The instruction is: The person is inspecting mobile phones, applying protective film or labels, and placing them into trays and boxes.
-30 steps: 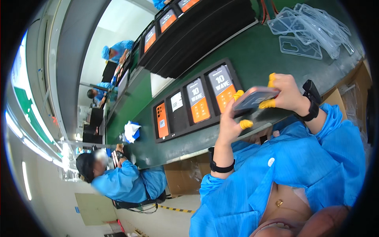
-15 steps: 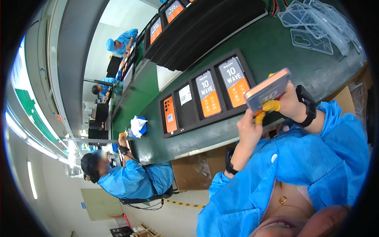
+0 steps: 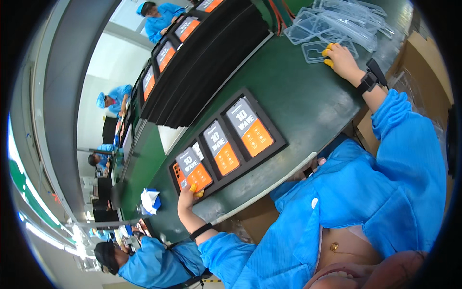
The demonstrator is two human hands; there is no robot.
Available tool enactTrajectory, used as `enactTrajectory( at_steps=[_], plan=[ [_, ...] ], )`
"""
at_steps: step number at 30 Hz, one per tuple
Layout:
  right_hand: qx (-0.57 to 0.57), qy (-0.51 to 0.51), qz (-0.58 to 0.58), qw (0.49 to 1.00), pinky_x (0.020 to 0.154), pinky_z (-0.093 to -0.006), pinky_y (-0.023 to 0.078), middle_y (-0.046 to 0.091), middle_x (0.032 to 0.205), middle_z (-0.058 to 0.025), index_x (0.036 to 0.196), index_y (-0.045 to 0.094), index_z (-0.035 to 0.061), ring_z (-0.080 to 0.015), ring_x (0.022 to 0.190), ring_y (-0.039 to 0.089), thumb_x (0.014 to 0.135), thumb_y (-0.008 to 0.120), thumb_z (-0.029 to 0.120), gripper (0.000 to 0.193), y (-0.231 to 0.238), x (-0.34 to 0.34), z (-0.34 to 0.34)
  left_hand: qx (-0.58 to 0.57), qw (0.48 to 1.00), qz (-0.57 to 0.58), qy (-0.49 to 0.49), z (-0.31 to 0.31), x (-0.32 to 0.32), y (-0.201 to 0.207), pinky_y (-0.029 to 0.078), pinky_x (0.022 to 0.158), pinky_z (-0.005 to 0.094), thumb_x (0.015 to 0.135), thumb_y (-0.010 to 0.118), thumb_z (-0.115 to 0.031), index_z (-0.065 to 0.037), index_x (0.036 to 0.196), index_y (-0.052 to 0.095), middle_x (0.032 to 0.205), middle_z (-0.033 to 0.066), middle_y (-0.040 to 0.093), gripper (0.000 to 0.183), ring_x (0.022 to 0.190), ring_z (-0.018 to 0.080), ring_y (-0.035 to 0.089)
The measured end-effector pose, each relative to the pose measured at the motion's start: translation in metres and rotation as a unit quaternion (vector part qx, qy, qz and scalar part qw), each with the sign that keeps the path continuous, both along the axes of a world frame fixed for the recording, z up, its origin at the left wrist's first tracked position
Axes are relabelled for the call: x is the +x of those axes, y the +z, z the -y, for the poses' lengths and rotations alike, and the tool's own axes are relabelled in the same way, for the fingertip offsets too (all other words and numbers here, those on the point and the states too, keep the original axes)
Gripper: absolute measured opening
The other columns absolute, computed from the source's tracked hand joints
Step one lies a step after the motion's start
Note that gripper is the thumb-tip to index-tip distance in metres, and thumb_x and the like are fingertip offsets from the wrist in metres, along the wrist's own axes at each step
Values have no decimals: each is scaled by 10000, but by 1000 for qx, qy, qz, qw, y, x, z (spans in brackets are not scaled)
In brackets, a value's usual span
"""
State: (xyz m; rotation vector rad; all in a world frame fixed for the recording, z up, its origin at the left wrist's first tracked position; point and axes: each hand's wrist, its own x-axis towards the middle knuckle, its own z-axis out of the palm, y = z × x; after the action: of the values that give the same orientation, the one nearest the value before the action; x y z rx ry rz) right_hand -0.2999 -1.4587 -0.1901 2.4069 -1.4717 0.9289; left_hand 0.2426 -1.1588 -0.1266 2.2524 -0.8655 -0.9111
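Observation:
My left hand [image 3: 186, 197], in yellow finger cots, holds a grey-and-orange smartphone [image 3: 193, 167] by its lower end. The phone overlaps the left part of a black foam tray [image 3: 284, 139], partly hiding an orange phone [image 3: 177, 172] and a white label in there. Two more grey-and-orange phones, one in the middle [image 3: 221, 149] and one at the right [image 3: 249, 126], lie in the tray's slots. Far right, my right hand [image 3: 340, 60] has its finger cots on a clear plastic phone case [image 3: 314, 53], thumb and fingers at its sides. The case lies flat beside the pile.
Clear plastic cases [image 3: 341, 21] lie piled at the far right. Behind the tray rises a tall stack of black trays [image 3: 211, 72] with phones on top. A blue-and-white packet [image 3: 150, 201] is at left. A co-worker [image 3: 149, 260] sits to my left; others work further back.
My hands have parted. The left carried the phone down and left over the tray; the right let go of it and reached out to the clear case. The view has turned too.

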Motion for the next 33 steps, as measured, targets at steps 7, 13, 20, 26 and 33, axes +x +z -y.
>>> enactTrajectory(
  at_steps=[7,13,20,26,33],
  plan=[
    [-19,200,162,966,721,-274,376,479,827,-115,853,461,-4,-243,760,461,783,514,68,114,68,-1,-2,185,813,552,-30,47,-52,17,466,666,400,782,430,-314,-20,801,549,789,166,601,318,758,316,589],
    [341,329,125,872,629,-308,418,513,716,-122,826,493,-6,-260,658,515,829,410,106,140,111,37,-28,14,786,617,27,43,-31,-26,436,657,385,764,466,-139,-2,817,480,771,159,553,147,742,308,537],
    [86,265,-12,960,702,-339,424,494,892,-124,875,515,2,-288,832,484,692,541,79,200,19,61,-49,-112,774,596,-182,13,-22,-22,422,667,393,729,459,-51,-19,872,487,795,148,543,150,742,321,525],
    [129,197,6,972,797,-340,391,484,943,-140,950,503,6,-301,895,465,665,575,48,297,32,60,-60,-52,852,520,30,23,-37,-22,428,665,390,700,453,-16,-43,883,502,820,170,559,191,785,327,537],
    [76,198,77,974,815,-355,376,508,930,-123,903,536,23,-293,891,470,665,569,40,241,21,56,-73,-58,813,579,16,32,-37,-15,435,636,414,726,450,-76,-72,889,515,789,173,570,175,736,349,547]
  ],
)
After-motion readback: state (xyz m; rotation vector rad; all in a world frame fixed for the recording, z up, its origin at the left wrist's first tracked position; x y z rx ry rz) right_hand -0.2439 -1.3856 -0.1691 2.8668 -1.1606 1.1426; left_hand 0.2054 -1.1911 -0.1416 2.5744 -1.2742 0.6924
